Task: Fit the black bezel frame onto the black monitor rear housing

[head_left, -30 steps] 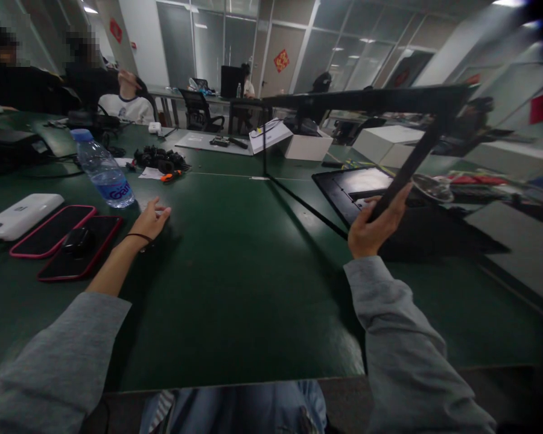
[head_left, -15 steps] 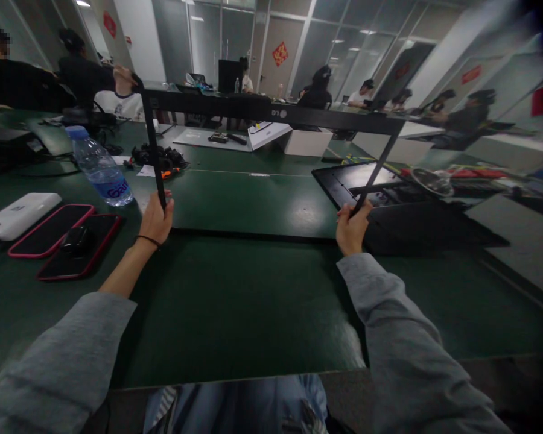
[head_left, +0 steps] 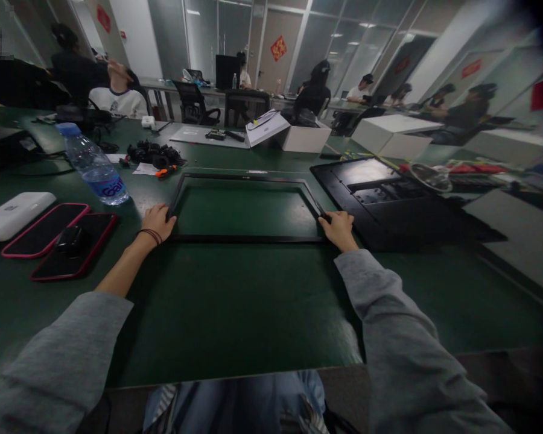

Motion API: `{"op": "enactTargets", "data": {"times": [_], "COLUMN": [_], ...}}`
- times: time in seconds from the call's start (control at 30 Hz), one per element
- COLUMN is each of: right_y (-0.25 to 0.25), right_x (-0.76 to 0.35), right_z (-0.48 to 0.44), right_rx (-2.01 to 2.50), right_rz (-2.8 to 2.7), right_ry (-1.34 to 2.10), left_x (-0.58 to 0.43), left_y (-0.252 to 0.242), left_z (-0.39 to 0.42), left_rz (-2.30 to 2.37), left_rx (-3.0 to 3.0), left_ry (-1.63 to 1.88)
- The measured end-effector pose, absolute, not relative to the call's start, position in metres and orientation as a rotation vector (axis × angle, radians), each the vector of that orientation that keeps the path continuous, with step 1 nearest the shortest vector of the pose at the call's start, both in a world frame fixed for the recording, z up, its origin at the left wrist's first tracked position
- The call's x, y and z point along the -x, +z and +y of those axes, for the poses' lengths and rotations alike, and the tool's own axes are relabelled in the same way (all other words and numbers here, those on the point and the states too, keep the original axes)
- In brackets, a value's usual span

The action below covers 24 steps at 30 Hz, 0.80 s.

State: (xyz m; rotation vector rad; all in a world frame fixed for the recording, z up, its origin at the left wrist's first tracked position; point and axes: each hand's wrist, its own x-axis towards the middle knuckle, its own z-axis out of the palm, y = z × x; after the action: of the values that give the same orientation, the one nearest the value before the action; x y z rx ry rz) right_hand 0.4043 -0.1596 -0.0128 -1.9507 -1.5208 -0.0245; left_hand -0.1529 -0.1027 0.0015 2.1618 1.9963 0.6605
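A thin black rectangular frame (head_left: pixel 248 239) lies flat, or nearly so, on the green table (head_left: pixel 244 307). My left hand (head_left: pixel 159 221) is closed on its left side, with a dark band round the wrist. At the right side, my right hand (head_left: pixel 339 229) grips the frame between thumb and fingers. Just beyond my right hand lies a large black panel (head_left: pixel 380 202) with a cut-out part in it. The table's green surface shows through the frame's opening.
At the left are a water bottle (head_left: pixel 97 169), a white device (head_left: pixel 18 214) and two red-edged phones (head_left: pixel 49 229). Dark cables (head_left: pixel 151 155) and white boxes (head_left: pixel 305 137) stand farther back. Several people sit beyond the table.
The black frame has tipped down from a raised, upright tilt to lying low at the table. Both hands came down with it, and my right hand shifted slightly left.
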Motion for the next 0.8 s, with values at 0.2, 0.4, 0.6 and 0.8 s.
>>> {"op": "enactTargets", "data": {"times": [0.2, 0.4, 0.6, 0.8], "right_y": [-0.011, 0.006, 0.021, 0.008], "right_x": [-0.398, -0.388, -0.379, -0.388], "right_z": [-0.164, -0.166, -0.176, -0.171], "right_rx": [2.132, 1.804, 1.614, 1.567], "right_rz": [-1.529, -1.428, -1.270, -1.240], "right_ry": [-0.062, -0.290, -0.247, -0.140], "left_x": [0.155, 0.145, 0.136, 0.132], "left_y": [-0.003, 0.018, 0.043, 0.037], "left_z": [-0.103, -0.117, -0.140, -0.138], "left_rz": [2.015, 1.991, 1.924, 1.885], "left_rx": [-2.226, -2.193, -2.094, -2.066], "left_ry": [0.615, 1.093, 1.326, 1.070]}}
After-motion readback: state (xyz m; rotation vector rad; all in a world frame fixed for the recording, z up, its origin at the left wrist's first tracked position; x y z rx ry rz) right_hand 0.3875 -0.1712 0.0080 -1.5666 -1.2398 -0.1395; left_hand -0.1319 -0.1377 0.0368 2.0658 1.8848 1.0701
